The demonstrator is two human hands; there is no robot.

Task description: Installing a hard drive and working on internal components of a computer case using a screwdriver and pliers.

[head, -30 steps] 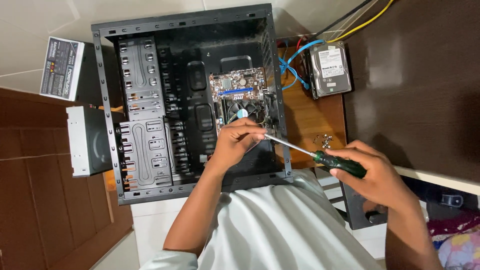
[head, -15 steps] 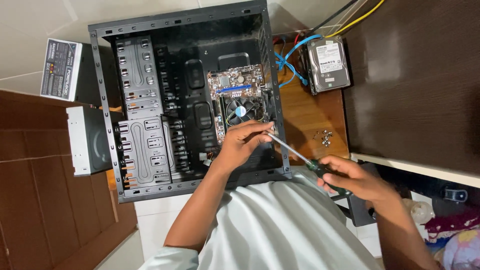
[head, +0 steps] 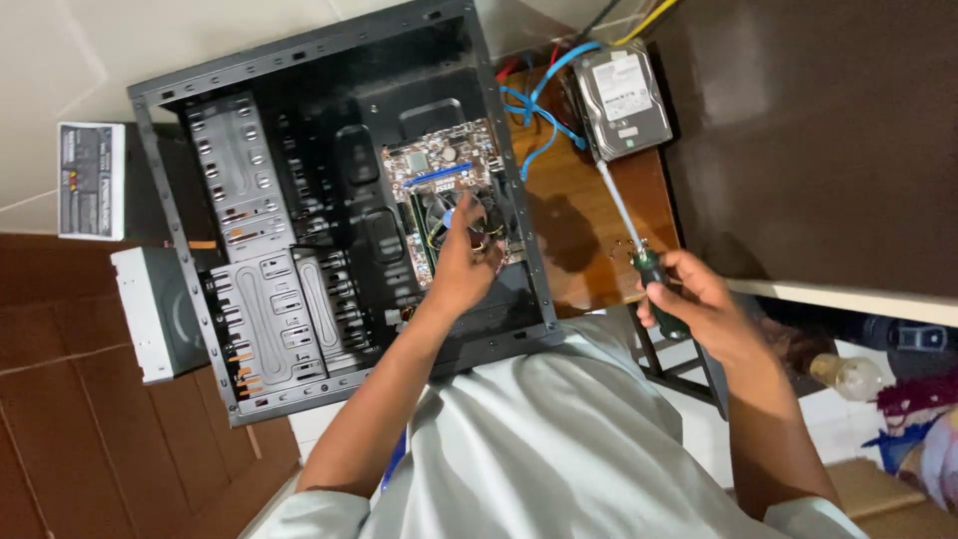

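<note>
Indoors, open computer case [head: 299,220] on a wooden table [head: 589,230]
Left hand [head: 464,265] rests fingers on the motherboard fan [head: 464,215]; right hand [head: 694,304] grips a green screwdriver [head: 649,269] (hard drive [head: 624,100] nearby), pale wall behind

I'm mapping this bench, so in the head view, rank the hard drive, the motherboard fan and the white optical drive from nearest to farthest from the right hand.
From the right hand, which grips the screwdriver:
1. Hard drive, on the wooden desk straight above the hand.
2. Motherboard fan, inside the black case, under the left hand.
3. White optical drive, outside the case at the far left.
</note>
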